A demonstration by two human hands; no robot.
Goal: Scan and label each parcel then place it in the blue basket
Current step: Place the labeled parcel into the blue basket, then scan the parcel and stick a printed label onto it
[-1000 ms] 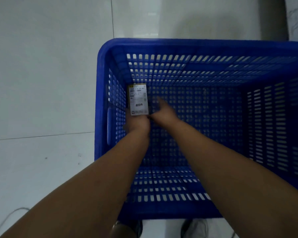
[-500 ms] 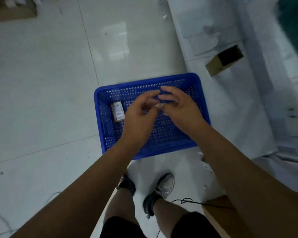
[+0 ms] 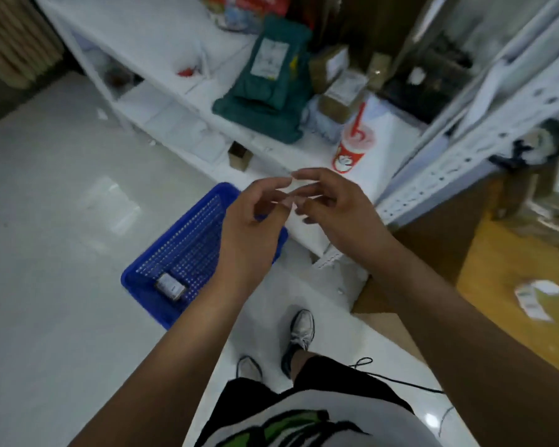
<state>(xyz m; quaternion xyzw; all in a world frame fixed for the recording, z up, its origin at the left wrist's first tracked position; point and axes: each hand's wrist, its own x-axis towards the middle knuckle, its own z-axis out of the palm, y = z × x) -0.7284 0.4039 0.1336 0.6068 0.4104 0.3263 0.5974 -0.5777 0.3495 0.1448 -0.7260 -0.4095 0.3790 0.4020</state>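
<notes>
You are standing in a parcel handling room — a small courier depot or stockroom. At twelve o'clock, white metal shelving [image 3: 162, 46] carries green mailer bags [image 3: 268, 82] and taped cardboard boxes [image 3: 339, 88], each bearing a shipping label. At two o'clock stands a perforated steel rack upright [image 3: 484, 137]. At nine o'clock, a blue basket [image 3: 188, 250] sits on the white tiled floor [image 3: 46, 253] — one labelled parcel [image 3: 170, 285] inside.

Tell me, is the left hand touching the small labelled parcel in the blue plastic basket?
Apart. The head view shows the left hand raised above the blue plastic basket, while the small labelled parcel lies alone on the basket floor, with open mesh showing between them.
</notes>
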